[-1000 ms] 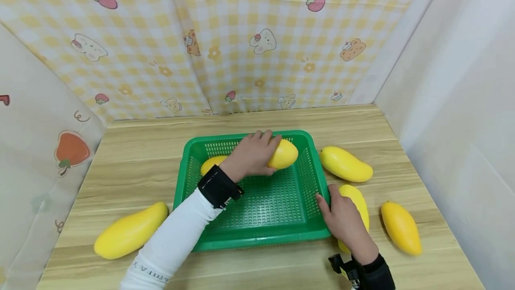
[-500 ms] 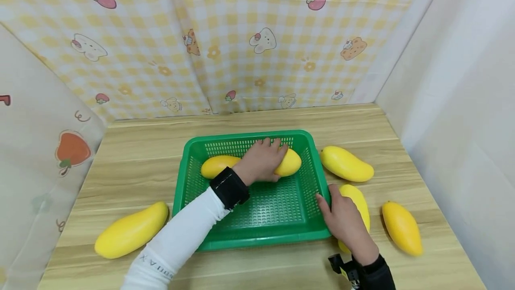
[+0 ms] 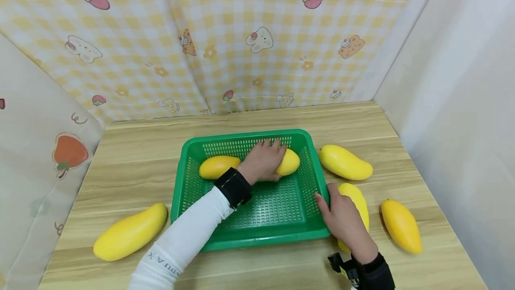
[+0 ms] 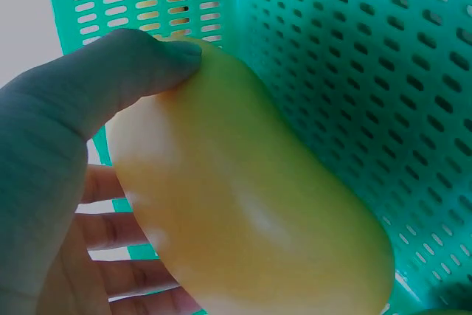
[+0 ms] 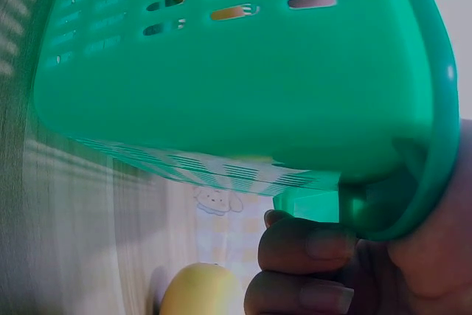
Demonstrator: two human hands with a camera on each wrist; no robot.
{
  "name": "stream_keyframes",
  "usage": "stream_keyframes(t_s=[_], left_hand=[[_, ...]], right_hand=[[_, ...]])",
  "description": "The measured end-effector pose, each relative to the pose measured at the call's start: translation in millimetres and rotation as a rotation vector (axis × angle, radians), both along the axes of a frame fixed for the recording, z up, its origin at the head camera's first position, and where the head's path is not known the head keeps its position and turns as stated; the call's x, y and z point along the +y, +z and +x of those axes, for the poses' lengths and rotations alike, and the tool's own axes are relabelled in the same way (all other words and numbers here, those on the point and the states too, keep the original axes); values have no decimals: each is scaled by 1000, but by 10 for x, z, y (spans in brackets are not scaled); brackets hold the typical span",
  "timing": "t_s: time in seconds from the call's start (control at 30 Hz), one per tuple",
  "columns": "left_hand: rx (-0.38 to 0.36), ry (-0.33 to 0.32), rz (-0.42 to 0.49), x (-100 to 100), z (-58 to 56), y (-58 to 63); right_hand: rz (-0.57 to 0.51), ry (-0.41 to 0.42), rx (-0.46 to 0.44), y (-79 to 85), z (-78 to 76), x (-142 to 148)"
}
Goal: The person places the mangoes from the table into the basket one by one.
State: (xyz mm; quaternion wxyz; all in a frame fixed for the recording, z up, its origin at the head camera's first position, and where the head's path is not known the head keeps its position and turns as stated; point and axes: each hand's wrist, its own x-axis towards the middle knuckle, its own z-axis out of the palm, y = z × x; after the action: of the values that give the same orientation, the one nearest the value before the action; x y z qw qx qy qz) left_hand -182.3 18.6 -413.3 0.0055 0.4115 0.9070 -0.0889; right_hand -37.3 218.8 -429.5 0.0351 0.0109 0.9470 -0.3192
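A green plastic basket [image 3: 265,239] with slotted walls stands on the table. Inside it, my left hand [image 3: 261,161] grips a yellow mango [image 3: 290,162] near the back right corner. In the left wrist view the thumb lies over one end of that mango [image 4: 251,197], with the other fingers along its side. Another mango [image 3: 217,167] lies in the basket's back left part, beside my left wrist. My right hand [image 3: 346,220] holds the basket's right rim; the right wrist view has its fingers [image 5: 310,245] curled under the rim.
To the right of the basket lie a mango [image 3: 346,162], one partly behind my right hand [image 3: 358,200], and an orange-yellow mango [image 3: 401,226]. A large yellow mango [image 3: 130,232] rests at the left. A checked curtain [image 3: 241,57] hangs behind the wooden table [image 3: 141,160].
My left hand has lowered the mango into the basket's back right part and moved slightly right, uncovering more of the other mango. The right hand stays on the rim.
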Motion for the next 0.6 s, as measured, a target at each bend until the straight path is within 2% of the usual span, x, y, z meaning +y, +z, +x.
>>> stream_keyframes(t_s=[0.23,0.4,0.6], left_hand=[[63,-17,-2,21,0,-126],[137,-35,-14,30,33,-205],[216,-26,19,50,103,-252]], right_hand=[[-2,-2,-3,-9,9,-4],[-2,-4,-19,2,13,-6],[3,-3,-34,14,11,0]])
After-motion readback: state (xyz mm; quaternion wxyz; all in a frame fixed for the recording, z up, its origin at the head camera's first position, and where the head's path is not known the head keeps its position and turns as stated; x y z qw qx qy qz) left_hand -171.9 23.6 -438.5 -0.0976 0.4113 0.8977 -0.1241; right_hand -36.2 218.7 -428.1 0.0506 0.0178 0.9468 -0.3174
